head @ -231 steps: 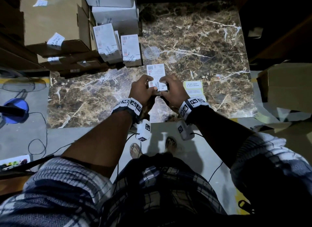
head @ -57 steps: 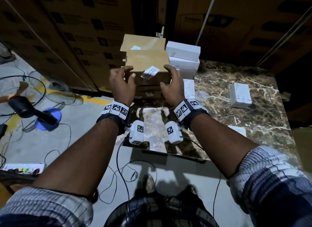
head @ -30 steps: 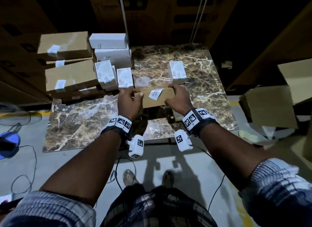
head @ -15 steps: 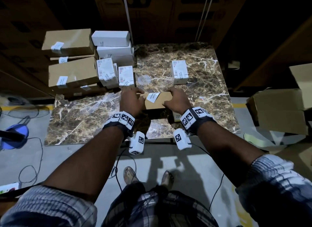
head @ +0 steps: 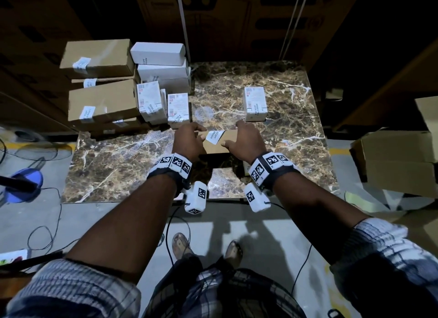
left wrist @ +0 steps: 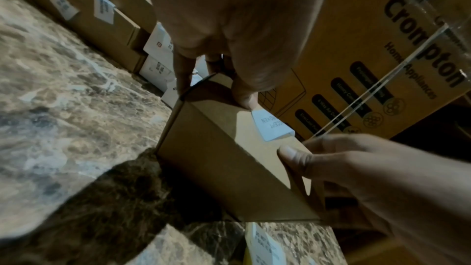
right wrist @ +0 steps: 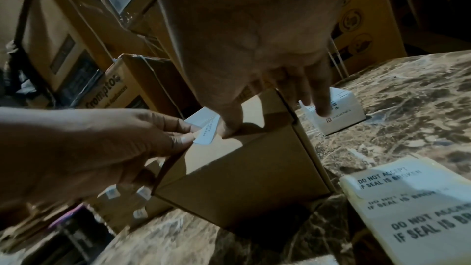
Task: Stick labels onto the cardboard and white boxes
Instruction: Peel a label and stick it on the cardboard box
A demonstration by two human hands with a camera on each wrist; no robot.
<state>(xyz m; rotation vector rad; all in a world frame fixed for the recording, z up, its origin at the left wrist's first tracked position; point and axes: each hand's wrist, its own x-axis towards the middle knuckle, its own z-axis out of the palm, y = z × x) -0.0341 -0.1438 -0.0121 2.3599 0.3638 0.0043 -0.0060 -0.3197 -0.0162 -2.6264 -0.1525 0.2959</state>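
A brown cardboard box (head: 224,143) sits low over the marble table (head: 118,166), near its front edge. A white label (head: 214,136) is stuck on its top, with one end lifted. My left hand (head: 188,139) grips the box's left end and its fingertips lie by the label (right wrist: 206,132). My right hand (head: 245,139) grips the right end, thumb (left wrist: 295,155) on the near top edge and fingers over the far side. I cannot tell whether the box touches the table. A label sheet (right wrist: 418,207) reading "DO NOT ACCEPT IF SEAL IS BROKEN" lies to its right.
Labelled cardboard boxes (head: 102,99) are stacked at the table's back left, with white boxes (head: 157,53) beside them. A single white box (head: 254,103) stands just behind my right hand. More cartons (head: 398,159) sit off the table's right side. Cables cross the floor.
Both hands took the cardboard box from the back-left stack and carried it to the table's front centre. In the last second it came down lower and a little closer to me.
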